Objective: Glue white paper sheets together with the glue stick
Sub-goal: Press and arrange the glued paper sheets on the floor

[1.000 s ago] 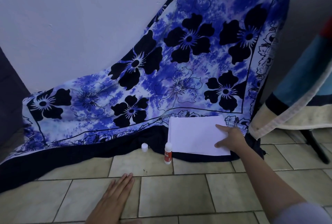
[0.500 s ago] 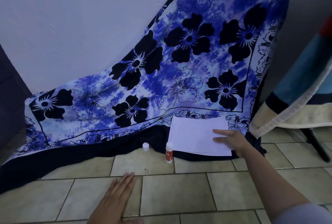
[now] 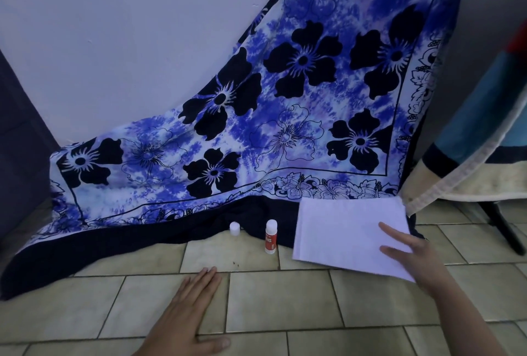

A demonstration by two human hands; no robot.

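White paper sheets [image 3: 342, 230] lay at the cloth's [image 3: 285, 127] front edge beneath the flat right hand [image 3: 410, 256]; the glue stick [image 3: 270, 237] stood uncapped, gluing seemingly unstarted; the left hand [image 3: 188, 313] lay flat on the floor [image 3: 285, 298].

Pale wall [image 3: 114, 42], beige tile floor [image 3: 285, 298], floral cloth [image 3: 285, 127] draped.

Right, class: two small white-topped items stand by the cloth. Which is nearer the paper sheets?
The glue stick, the taller one with a red label, just left of the paper sheets; the short all-white cap sits further left.
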